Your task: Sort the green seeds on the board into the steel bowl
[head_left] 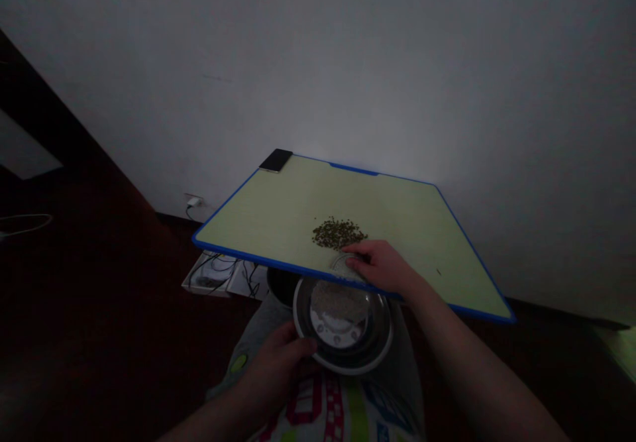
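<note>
My left hand [288, 351] grips the near-left rim of a round metal bowl [382, 349], its thumb over the edge. The bowl sits on my lap, partly under the table's near edge. Inside it is something pale and shiny [340, 316], speckled in its upper part; I cannot tell its kind. On the table, my right hand [376, 263] has its fingers closed on a round, pale, see-through disc [342, 265], like a lid, at the near edge. The index fingertip is beside a loose pile of small brown seed-like bits [338, 232].
The low pale-yellow table [397, 210] has a blue rim and stands against a wall. A dark tablet or phone [276, 160] lies at its far left corner. Beneath are a white tray with cables [211, 273] and a dark pot [282, 284]. A plug [193, 202] sits in the wall.
</note>
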Motion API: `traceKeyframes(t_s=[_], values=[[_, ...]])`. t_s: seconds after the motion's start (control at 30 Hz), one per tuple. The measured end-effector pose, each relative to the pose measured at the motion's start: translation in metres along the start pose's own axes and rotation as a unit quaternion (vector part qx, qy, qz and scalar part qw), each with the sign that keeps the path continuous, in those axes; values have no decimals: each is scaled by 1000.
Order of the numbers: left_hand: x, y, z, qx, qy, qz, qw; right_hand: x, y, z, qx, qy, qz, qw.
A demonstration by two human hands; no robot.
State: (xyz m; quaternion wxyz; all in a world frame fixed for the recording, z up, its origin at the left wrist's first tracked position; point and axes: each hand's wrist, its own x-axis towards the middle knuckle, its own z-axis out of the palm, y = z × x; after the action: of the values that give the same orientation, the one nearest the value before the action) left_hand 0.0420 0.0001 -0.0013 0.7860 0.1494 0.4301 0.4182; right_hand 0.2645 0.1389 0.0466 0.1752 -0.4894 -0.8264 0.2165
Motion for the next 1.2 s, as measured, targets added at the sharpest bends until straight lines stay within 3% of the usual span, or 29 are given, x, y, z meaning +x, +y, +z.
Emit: traceKeyframes(t_s=[0.27,0.43,0.6,0.73,0.97,1.2], values=[[2,-3,1,-8,10,0,1000,-6,0,0,32,-10,5,999],[2,-4,0,1,6,1,1000,-15,-1,3,41,-17,-33,998],[1,-5,-2,-1,-5,7,1000,-13,6,2,79,35,29,996],[1,-5,-3,-2,-11,11,1000,-3,0,4,30,55,44,997],[0,-4,-3,-2,-13,13,1000,8,-14,11,47,8,10,999],[1,-3,-4,-7,-11,4,1000,-7,-10,5,50,-31,-32,998]])
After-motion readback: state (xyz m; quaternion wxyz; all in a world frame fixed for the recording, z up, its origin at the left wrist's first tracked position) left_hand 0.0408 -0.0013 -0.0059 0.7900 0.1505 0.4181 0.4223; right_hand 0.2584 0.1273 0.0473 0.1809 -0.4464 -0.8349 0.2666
